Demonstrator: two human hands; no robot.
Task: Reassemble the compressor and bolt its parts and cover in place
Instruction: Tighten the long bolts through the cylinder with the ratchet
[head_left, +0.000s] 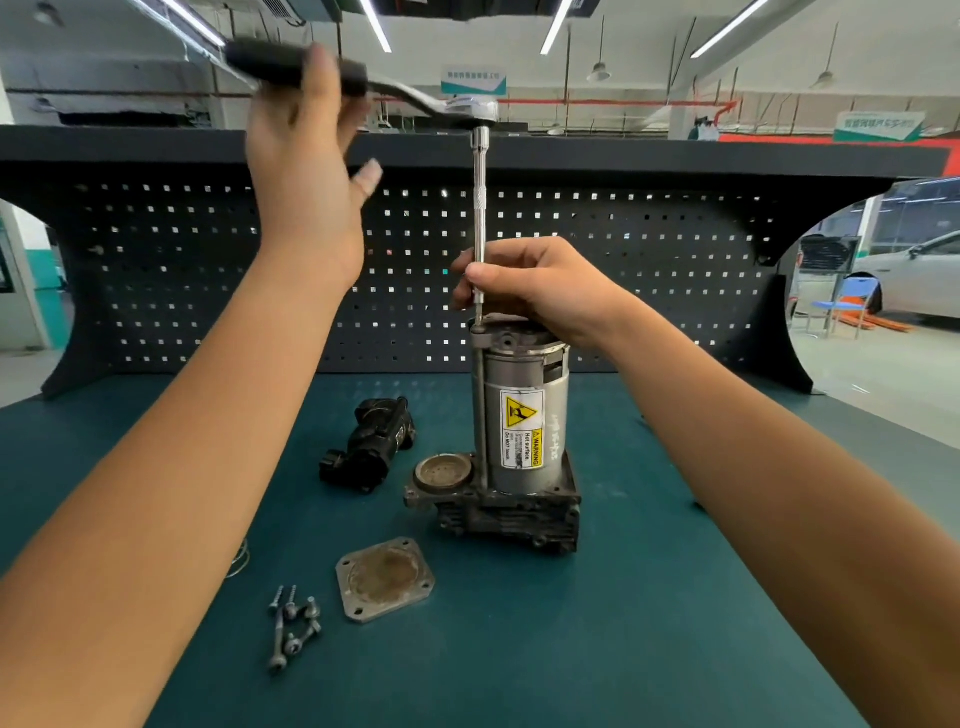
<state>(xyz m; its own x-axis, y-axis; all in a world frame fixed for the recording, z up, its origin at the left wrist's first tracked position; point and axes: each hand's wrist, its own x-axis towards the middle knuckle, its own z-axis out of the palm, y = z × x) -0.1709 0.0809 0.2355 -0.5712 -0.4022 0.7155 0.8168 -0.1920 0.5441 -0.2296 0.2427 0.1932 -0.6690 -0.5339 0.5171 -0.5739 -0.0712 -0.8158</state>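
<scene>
Pinching right hand (540, 291) holds the extension bar (480, 208); straight-fingered left hand (304, 171) pushes the blurred ratchet handle (262, 60).

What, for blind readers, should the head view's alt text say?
A person works a ratchet on a bolt atop an upright compressor, left hand against its handle, right hand pinching the extension bar. A cover plate, loose bolts and a black part lie on the bench.
</scene>
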